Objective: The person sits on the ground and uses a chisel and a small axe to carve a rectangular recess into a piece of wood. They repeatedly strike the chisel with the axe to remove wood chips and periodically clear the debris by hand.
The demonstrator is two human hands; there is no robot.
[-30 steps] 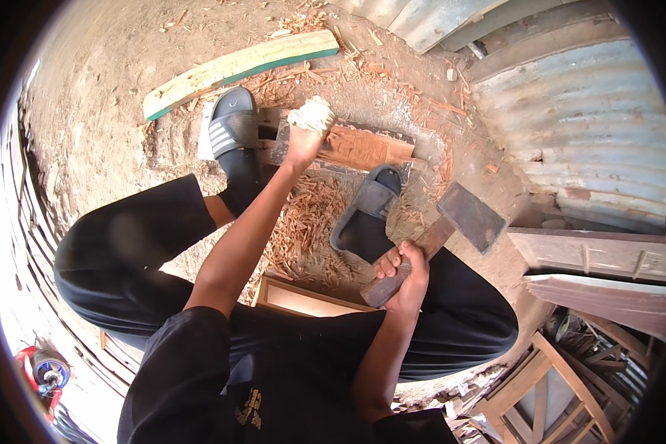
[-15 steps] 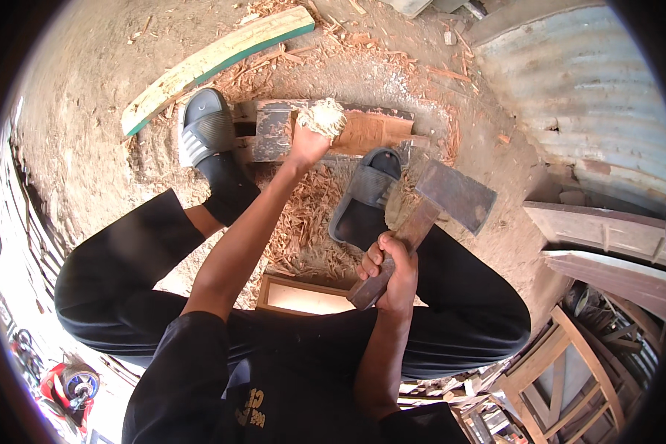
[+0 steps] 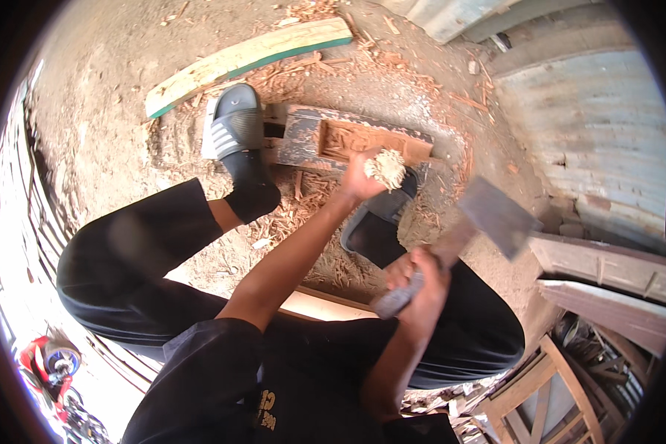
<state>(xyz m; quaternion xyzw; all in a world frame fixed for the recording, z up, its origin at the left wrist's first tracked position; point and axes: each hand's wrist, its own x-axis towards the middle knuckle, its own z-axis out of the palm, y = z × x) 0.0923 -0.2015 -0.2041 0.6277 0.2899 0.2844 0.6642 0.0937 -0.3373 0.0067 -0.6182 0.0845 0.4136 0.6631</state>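
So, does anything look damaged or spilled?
The pale, fibrous knob jutting from the left grip looks damaged, frayed and splayed; reddish wood shavings lie scattered around the rectangular dark wooden block, which looks patchily worn.

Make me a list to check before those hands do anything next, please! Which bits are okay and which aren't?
1. Right hand wrapped around the handle of the mallet: ok.
2. Left hand closed around the tool with the frayed top: ok.
3. Tool's bottom end set in the hollow of the wood block: cannot tell, that end is hidden.
4. Hollow free of wood chips: not ok, some lie in it.
5. Right sandal well away from the tool: cannot tell, the frayed top covers part of it from this view.
6. Gloves on: not ok, both hands are bare.
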